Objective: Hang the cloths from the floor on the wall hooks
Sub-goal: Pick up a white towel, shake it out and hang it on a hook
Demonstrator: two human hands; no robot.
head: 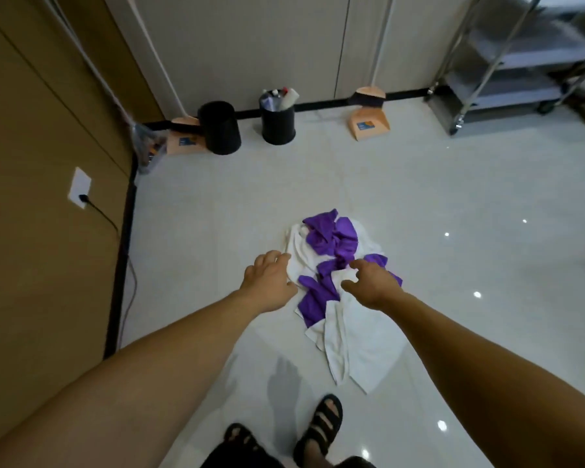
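Cloths: a tangled pile (335,275) of purple cloths (331,238) and white cloths (352,339) is seen on the glossy tiled floor (453,214), just ahead of the sandalled feet.
Left hand (271,282): held over the pile's left white edge, fingers spread and relaxed, nothing held; contact cannot be told.
Right hand (372,282): held over the purple folds at the middle, thumb and fingers apart and loosely bent, nothing gripped.
Wall hooks: not seen in this view.
Step in hand: judged to be the first pick-up from the pile.
How best done: one cloth should be singled out by a free corner or hem, pinched firmly and lifted clear, so that neighbours are shed rather than dragged up.
Risk: the pieces are interlaced, so a mid-pile grab would likely raise several.
Nearby: two black bins (222,128) and a dustpan (368,125) are set along the far wall, well apart from the pile.
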